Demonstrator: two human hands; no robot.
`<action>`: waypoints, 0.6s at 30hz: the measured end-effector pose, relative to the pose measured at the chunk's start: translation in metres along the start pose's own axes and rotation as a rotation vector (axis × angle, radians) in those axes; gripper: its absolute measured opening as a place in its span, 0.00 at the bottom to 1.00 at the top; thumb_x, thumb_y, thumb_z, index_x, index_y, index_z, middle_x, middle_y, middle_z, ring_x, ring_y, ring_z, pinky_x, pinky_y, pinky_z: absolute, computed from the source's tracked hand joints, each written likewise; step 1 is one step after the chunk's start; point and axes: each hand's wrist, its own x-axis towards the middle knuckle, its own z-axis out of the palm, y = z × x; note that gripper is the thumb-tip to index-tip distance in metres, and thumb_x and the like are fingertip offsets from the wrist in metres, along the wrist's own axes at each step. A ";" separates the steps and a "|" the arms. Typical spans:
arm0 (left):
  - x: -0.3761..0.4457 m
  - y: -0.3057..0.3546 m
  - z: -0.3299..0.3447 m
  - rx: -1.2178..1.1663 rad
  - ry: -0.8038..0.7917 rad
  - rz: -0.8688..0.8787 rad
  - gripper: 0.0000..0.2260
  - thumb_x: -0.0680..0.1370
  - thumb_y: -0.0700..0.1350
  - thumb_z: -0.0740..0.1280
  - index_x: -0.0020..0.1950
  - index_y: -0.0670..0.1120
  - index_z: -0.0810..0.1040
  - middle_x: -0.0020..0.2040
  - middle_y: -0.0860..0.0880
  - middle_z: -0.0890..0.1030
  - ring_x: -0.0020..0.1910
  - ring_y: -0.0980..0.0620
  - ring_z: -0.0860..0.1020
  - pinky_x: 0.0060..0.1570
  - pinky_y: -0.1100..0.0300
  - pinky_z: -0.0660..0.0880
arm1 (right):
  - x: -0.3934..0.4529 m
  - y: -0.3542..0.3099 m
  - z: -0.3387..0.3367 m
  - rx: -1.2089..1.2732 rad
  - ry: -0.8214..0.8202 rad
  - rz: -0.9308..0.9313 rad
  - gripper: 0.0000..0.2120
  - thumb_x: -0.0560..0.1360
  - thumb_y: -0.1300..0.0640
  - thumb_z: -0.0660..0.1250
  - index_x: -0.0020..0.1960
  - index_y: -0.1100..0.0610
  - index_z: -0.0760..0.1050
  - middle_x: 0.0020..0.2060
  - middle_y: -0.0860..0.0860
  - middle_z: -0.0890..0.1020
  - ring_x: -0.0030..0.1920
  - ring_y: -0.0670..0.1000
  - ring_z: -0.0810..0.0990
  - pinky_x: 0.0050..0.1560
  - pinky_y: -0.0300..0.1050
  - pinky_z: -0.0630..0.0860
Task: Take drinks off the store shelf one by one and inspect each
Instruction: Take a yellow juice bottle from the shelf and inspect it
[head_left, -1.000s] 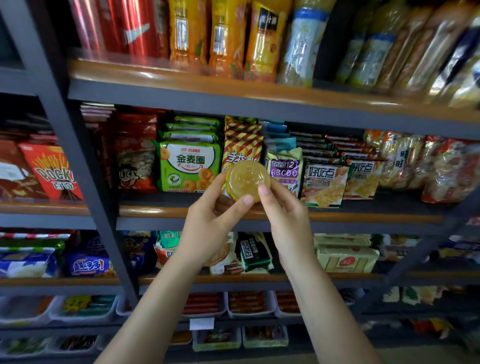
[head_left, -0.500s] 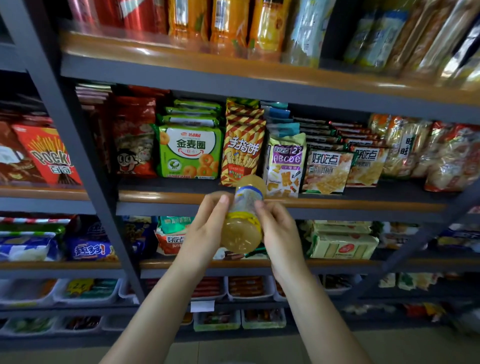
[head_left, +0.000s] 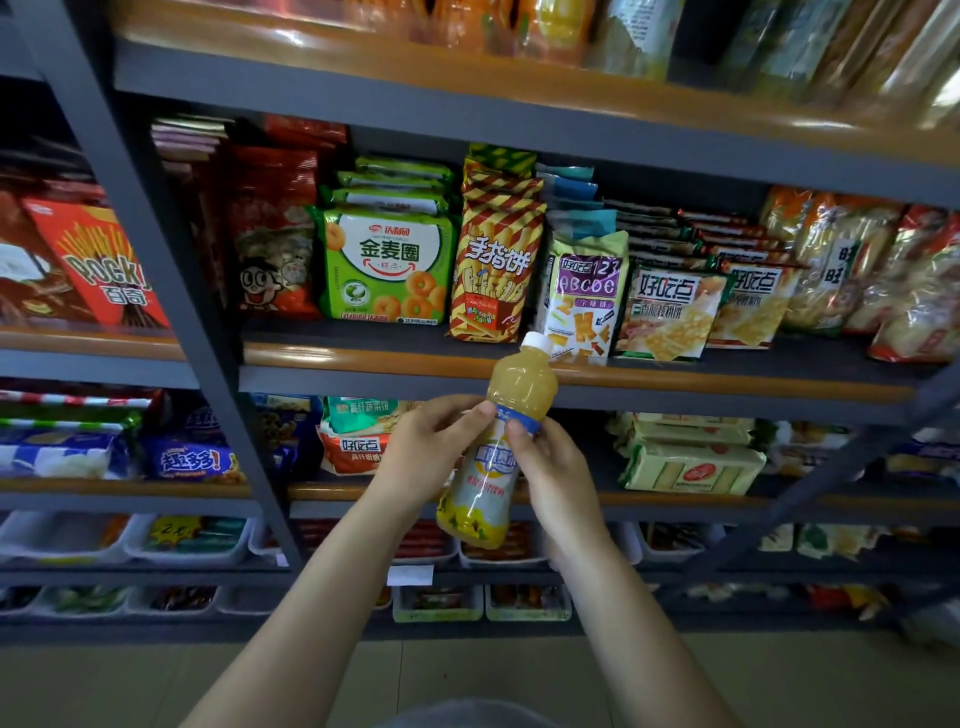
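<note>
Changed since a second ago: bottle got flipped, was bottom-on toward the camera and raised in front of the snack shelf, now it's lower and near upright, cap tipped a bit to the right and away. Both hands came down with it.

Left side of scene: Pocky box (head_left: 101, 267) on the next bay over, behind the grey upright (head_left: 171, 291), nothing to do with the job.

Left hand (head_left: 423, 452): grip is wrapped around the left side of the juice bottle (head_left: 498, 457), fingertips up near the blue band.

Juice bottle: off the shelf, held in the air between both hands, in front of the edge of the snack shelf (head_left: 363, 356). White cap (head_left: 536, 340) on, yellow cloudy drink, label facing the camera pretty well.

Right hand (head_left: 558, 470): grip also grasping the bottle, thumb tip on the blue band, palm along the right side.

Far top: drink shelf (head_left: 363, 62) up there with more bottles, mostly blurred.

Step, I reckon: mid-inspection of this one, reading the label side.

Next move, my guess: either spin it for the back of the label, or lift it up to a free slot on the top shelf. That's a high reach, so keep a solid hold and don't knock the neighbours, then grab the next drink.
</note>
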 end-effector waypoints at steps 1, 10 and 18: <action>-0.002 0.001 0.001 -0.008 0.015 0.011 0.09 0.81 0.50 0.68 0.54 0.49 0.85 0.45 0.51 0.87 0.44 0.57 0.84 0.44 0.62 0.80 | -0.001 -0.003 -0.003 -0.015 -0.009 -0.024 0.12 0.80 0.54 0.67 0.63 0.56 0.78 0.54 0.51 0.86 0.55 0.49 0.85 0.49 0.39 0.80; -0.015 0.031 0.028 -0.047 -0.021 0.168 0.09 0.80 0.52 0.66 0.58 0.57 0.82 0.49 0.63 0.85 0.50 0.66 0.82 0.44 0.71 0.76 | -0.015 -0.059 -0.033 -0.072 -0.098 -0.138 0.14 0.78 0.47 0.65 0.62 0.49 0.78 0.43 0.45 0.87 0.33 0.47 0.84 0.32 0.40 0.79; -0.005 0.060 0.064 -0.125 -0.222 0.373 0.26 0.72 0.64 0.73 0.69 0.60 0.77 0.68 0.51 0.78 0.71 0.49 0.73 0.71 0.42 0.69 | -0.024 -0.094 -0.088 0.073 -0.141 -0.273 0.27 0.74 0.39 0.67 0.71 0.46 0.74 0.68 0.49 0.79 0.69 0.51 0.77 0.69 0.55 0.74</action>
